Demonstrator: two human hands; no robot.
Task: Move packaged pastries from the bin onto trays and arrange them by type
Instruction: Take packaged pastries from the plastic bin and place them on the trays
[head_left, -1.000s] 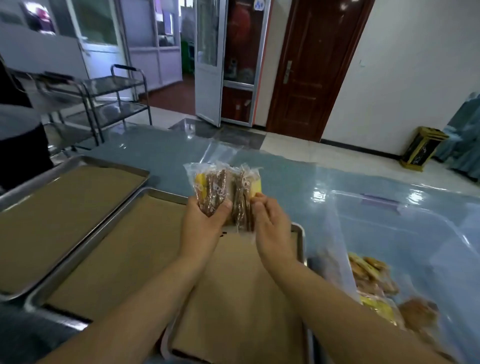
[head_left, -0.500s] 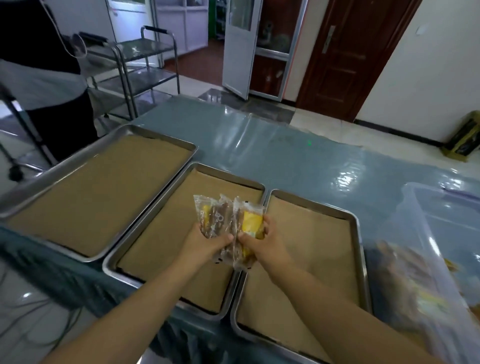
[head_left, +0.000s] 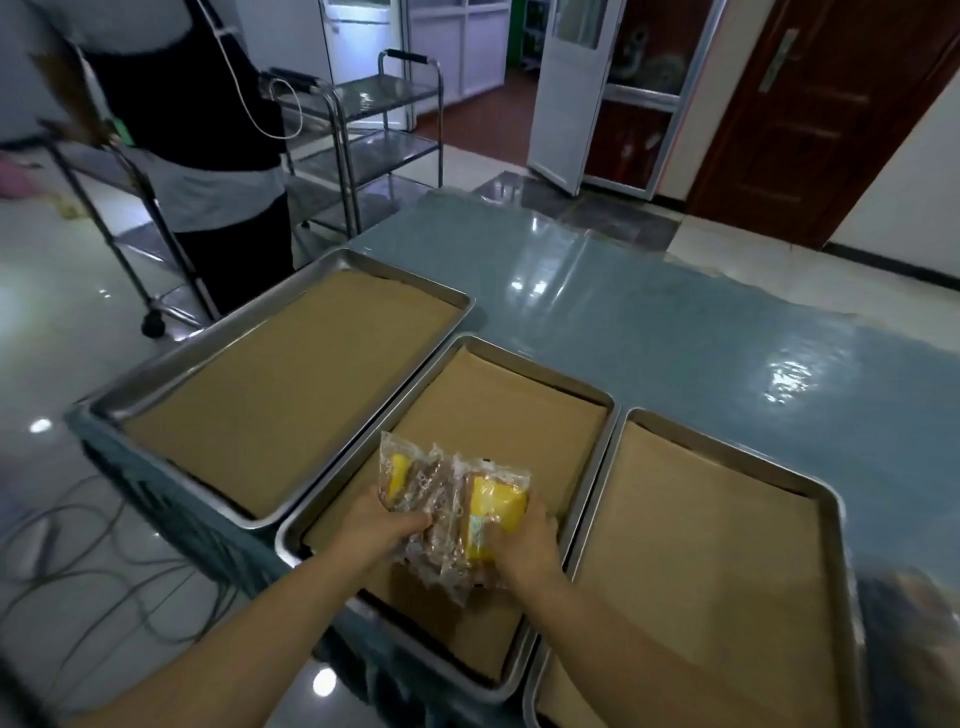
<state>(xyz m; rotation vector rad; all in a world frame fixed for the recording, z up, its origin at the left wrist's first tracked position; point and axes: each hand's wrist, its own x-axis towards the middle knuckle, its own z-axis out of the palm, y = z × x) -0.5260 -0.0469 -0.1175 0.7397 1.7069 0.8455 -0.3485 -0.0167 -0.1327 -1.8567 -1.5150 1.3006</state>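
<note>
A bundle of clear-wrapped pastries, brown and yellow inside, sits low over the near half of the middle tray. My left hand grips the bundle's left side and my right hand grips its right side, fingers curled round the yellow packet. All three metal trays are lined with brown paper: the left tray, the middle one, and the right tray. The bin shows only as a blurred edge at the far right.
The trays lie side by side on a blue table covered in glossy film. A person in dark clothes stands at the far left beside a steel trolley. Cables trail on the floor at the left.
Both hands have carried the bundle from above the bin side leftward and down to the middle tray. My view has swung left, so the bin has slid nearly out of sight.
</note>
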